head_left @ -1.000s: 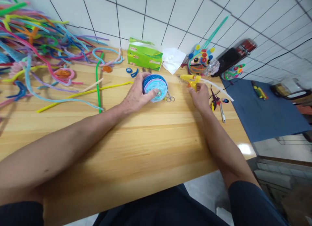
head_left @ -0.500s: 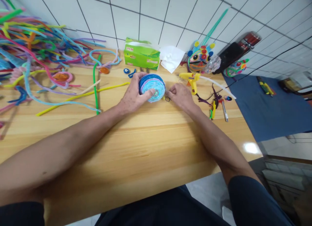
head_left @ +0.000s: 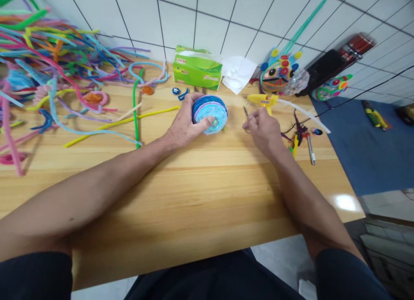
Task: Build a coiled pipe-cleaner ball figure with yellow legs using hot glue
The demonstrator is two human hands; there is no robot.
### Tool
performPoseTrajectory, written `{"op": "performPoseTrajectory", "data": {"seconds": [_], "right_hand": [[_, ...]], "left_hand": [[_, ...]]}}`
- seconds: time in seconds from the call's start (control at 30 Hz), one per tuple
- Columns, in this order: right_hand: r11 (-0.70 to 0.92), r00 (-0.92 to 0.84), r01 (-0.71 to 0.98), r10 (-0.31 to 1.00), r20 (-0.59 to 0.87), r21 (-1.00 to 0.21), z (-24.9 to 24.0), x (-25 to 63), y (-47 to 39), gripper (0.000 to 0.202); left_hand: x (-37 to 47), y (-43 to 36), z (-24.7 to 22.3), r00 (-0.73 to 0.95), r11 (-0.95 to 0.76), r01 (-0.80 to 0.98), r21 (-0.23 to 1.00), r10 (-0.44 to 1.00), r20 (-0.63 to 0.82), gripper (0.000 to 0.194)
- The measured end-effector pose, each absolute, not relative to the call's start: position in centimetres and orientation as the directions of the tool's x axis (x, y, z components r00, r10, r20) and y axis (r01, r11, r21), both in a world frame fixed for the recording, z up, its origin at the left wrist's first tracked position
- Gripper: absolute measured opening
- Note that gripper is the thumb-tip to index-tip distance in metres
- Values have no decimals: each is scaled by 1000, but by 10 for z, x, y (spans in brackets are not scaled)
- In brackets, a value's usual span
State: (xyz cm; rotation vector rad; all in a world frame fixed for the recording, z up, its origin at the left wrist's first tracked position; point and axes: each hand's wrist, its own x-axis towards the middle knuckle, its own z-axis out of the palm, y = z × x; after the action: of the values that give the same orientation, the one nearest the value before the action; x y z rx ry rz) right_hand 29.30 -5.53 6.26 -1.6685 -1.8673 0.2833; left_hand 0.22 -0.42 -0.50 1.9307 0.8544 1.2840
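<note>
The left hand (head_left: 184, 126) holds the coiled disc (head_left: 212, 115) just above or on the tabletop (head_left: 200, 179), its fingers curled around the far left edge and its thumb laid across the light blue face; this grip is closed around the disc, with the thumb apart from the fingers by the piece's breadth. The disc has dark blue, purple and light blue rings and is tilted towards the wearer. To its right and apart from it, the right hand (head_left: 265, 129) has the small scissors (head_left: 246, 112) pinched in a nearly closed grip, their tip pointing away from the wearer. Just beyond this hand lies the yellow glue gun (head_left: 261, 100), with a white stick (head_left: 302, 115) running from its right end. The green tissue pack (head_left: 197, 71) stands near the wall behind the disc, a white tissue (head_left: 237, 74) beside it. Left of the disc are a blue button (head_left: 176, 91), a bent blue piece (head_left: 183, 95) and a straight yellow stem (head_left: 124, 124) crossing a green stem (head_left: 136, 112). A pen (head_left: 311, 150) lies right of the right hand
</note>
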Motion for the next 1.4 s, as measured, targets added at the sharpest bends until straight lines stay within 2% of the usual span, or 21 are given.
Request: {"op": "performPoseTrajectory", "data": {"seconds": [0.1,0.27,0.47,0.63,1.07,1.4], "right_hand": [[249,31,716,922,386,-653,72,277,-76,23],[438,-140,522,890,433,-732,68,237,-96,27],[590,-224,556,785,577,-586,48,232,-100,21],[649,-297,587,729,617,-484,44,232,-100,21],[667,-317,625,692,649,-406,37,231,-93,23],[658,-303,619,703,643,-428,37,229,-95,24]], "left_hand": [[2,-3,-6,310,-582,162,797,797,518,92],[1,-4,-8,302,-603,162,781,784,543,86],[0,-6,-6,316,-617,183,765,774,549,84],[-2,-8,-4,325,-618,214,756,775,542,85],[-2,-7,-5,318,-607,195,770,782,536,84],[0,-9,-1,330,-594,194,780,789,519,88]]}}
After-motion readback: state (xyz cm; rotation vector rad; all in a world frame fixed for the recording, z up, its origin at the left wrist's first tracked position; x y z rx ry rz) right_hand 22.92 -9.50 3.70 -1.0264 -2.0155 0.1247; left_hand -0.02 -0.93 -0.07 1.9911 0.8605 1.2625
